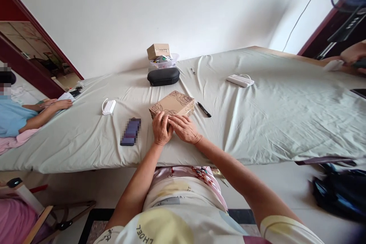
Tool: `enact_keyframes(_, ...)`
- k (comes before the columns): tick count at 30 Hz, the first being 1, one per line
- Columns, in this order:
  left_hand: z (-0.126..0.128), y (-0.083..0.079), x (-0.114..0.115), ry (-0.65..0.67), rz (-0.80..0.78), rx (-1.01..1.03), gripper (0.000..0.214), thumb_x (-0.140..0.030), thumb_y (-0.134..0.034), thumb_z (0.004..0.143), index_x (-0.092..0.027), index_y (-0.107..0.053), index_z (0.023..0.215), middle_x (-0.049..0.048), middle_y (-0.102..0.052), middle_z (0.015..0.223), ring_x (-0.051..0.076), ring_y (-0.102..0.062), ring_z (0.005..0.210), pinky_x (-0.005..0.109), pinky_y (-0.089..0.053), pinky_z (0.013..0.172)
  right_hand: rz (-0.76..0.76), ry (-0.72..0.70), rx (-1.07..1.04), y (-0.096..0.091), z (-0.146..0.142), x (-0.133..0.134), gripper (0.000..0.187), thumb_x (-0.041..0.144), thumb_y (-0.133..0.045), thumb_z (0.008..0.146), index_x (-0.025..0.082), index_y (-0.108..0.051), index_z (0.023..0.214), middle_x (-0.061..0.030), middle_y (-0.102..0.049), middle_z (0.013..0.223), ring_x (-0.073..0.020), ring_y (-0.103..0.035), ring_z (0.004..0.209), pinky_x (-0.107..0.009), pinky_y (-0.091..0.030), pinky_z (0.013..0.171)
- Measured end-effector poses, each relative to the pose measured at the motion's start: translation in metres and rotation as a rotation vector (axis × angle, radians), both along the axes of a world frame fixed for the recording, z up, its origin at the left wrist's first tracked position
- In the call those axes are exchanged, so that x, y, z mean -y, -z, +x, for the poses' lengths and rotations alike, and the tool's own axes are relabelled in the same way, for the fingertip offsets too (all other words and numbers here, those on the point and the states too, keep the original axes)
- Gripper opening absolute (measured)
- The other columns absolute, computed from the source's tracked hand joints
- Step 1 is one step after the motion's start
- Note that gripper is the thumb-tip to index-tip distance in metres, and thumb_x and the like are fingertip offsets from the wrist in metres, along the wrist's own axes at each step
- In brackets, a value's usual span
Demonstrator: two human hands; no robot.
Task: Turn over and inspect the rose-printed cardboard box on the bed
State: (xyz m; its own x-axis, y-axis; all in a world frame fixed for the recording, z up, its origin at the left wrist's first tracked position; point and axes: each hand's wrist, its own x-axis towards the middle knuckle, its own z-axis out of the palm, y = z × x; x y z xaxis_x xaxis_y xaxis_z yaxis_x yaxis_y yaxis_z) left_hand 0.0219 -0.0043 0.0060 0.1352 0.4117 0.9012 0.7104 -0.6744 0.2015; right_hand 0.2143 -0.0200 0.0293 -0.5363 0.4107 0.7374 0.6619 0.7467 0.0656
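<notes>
A brown cardboard box (175,103) with dark scribbled loops on its top and sides sits at an angle on the cloth-covered table. At its near corner, my left hand (161,127) is closed on the edge, fingers bent over the top. My right hand (185,127) grips the same edge from the right, its fingertips meeting those of the left. Both thumbs and the box's near face are mostly hidden. Just right of the box lies a black marker pen (204,109). A dark phone (130,132) is to the left of my left hand.
Behind the box are a black zip case (163,76) and a clear plastic basket (168,62) with a small carton (158,51). White corded blocks lie left (109,107) and right (240,80). Co-workers' hands show at the left (62,104) and far right (354,52).
</notes>
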Motion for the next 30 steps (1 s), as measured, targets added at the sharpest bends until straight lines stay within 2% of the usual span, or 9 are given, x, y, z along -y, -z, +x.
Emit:
enact_keyframes(4, 0.000, 0.002, -0.005, 0.045, -0.058, 0.031, 0.045, -0.048, -0.049, 0.105, -0.017, -0.061, 0.136, 0.0225, -0.059, 0.145, 0.033, -0.044, 0.152, 0.057, -0.038, 0.124, -0.103, 0.042, 0.043, 0.004, -0.002, -0.007, 0.049, 0.034, -0.049, 0.107, 0.024, -0.054, 0.155, -0.0121, -0.061, 0.153, -0.0275, -0.052, 0.145, -0.047, -0.038, 0.120)
enact_keyframes(10, -0.007, 0.001, -0.009, 0.079, -0.026, 0.058, 0.040, -0.041, -0.048, 0.105, -0.016, -0.063, 0.132, 0.0226, -0.050, 0.155, 0.031, -0.042, 0.154, 0.053, -0.038, 0.125, -0.167, 0.262, -0.152, 0.005, 0.033, -0.020, 0.053, 0.033, -0.049, 0.106, 0.028, -0.049, 0.158, -0.0121, -0.048, 0.164, -0.0330, -0.041, 0.153, -0.056, -0.038, 0.123)
enact_keyframes(12, -0.009, 0.000, -0.008, 0.068, -0.034, 0.069, 0.039, -0.041, -0.048, 0.104, -0.015, -0.065, 0.129, 0.0226, -0.048, 0.157, 0.031, -0.043, 0.153, 0.051, -0.039, 0.125, -0.197, 0.307, -0.265, 0.011, 0.044, -0.026, 0.053, 0.034, -0.048, 0.105, 0.027, -0.049, 0.158, -0.0131, -0.043, 0.166, -0.0339, -0.043, 0.152, -0.057, -0.041, 0.122)
enact_keyframes(14, -0.011, -0.001, -0.008, 0.059, -0.062, 0.091, 0.039, -0.041, -0.048, 0.103, -0.015, -0.066, 0.126, 0.0225, -0.047, 0.159, 0.031, -0.043, 0.153, 0.051, -0.038, 0.125, -0.254, 0.319, -0.394, 0.018, 0.051, -0.033, 0.058, 0.034, -0.048, 0.103, 0.024, -0.045, 0.160, -0.0165, -0.040, 0.167, -0.0333, -0.052, 0.144, -0.055, -0.049, 0.116)
enact_keyframes(17, -0.012, -0.001, -0.007, 0.044, -0.125, 0.146, 0.040, -0.042, -0.050, 0.101, -0.016, -0.066, 0.126, 0.0225, -0.044, 0.162, 0.033, -0.042, 0.154, 0.053, -0.036, 0.126, -0.393, 0.301, -0.565, 0.029, 0.055, -0.041, 0.069, 0.035, -0.050, 0.101, 0.020, -0.033, 0.166, -0.0203, -0.058, 0.150, -0.0306, -0.070, 0.117, -0.049, -0.063, 0.096)
enact_keyframes(20, -0.012, 0.000, -0.007, -0.009, -0.179, 0.219, 0.052, -0.047, -0.054, 0.099, -0.015, -0.057, 0.141, 0.0234, -0.045, 0.161, 0.034, -0.040, 0.155, 0.053, -0.036, 0.127, -0.466, 0.263, -0.615, 0.035, 0.055, -0.043, 0.076, 0.033, -0.055, 0.097, 0.022, -0.029, 0.168, -0.0157, -0.072, 0.123, -0.0303, -0.075, 0.102, -0.047, -0.066, 0.082)
enact_keyframes(25, -0.010, 0.008, -0.012, -0.035, -0.285, 0.345, 0.080, -0.048, -0.062, 0.093, -0.011, -0.034, 0.158, 0.0269, -0.046, 0.159, 0.034, -0.047, 0.151, 0.048, -0.041, 0.124, -0.431, 0.252, -0.619, 0.037, 0.055, -0.044, 0.081, 0.029, -0.058, 0.093, 0.023, -0.028, 0.168, -0.0150, -0.072, 0.124, -0.0291, -0.075, 0.102, -0.045, -0.066, 0.080)
enact_keyframes(28, -0.010, 0.009, -0.014, -0.059, -0.360, 0.323, 0.087, -0.046, -0.071, 0.088, -0.010, -0.034, 0.158, 0.0275, -0.049, 0.157, 0.036, -0.049, 0.149, 0.049, -0.041, 0.123, -0.477, 0.299, -0.607, 0.038, 0.056, -0.045, 0.085, 0.030, -0.056, 0.090, 0.020, -0.024, 0.168, -0.0159, -0.072, 0.126, -0.0297, -0.074, 0.105, -0.047, -0.065, 0.084)
enact_keyframes(30, -0.009, 0.009, -0.013, -0.088, -0.433, 0.278, 0.091, -0.043, -0.078, 0.082, -0.012, -0.036, 0.157, 0.0263, -0.054, 0.154, 0.037, -0.053, 0.146, 0.050, -0.044, 0.121, -0.518, 0.344, -0.592, 0.040, 0.057, -0.047, 0.087, 0.031, -0.057, 0.089, 0.017, -0.023, 0.168, -0.0154, -0.075, 0.120, -0.0302, -0.075, 0.099, -0.050, -0.064, 0.085)
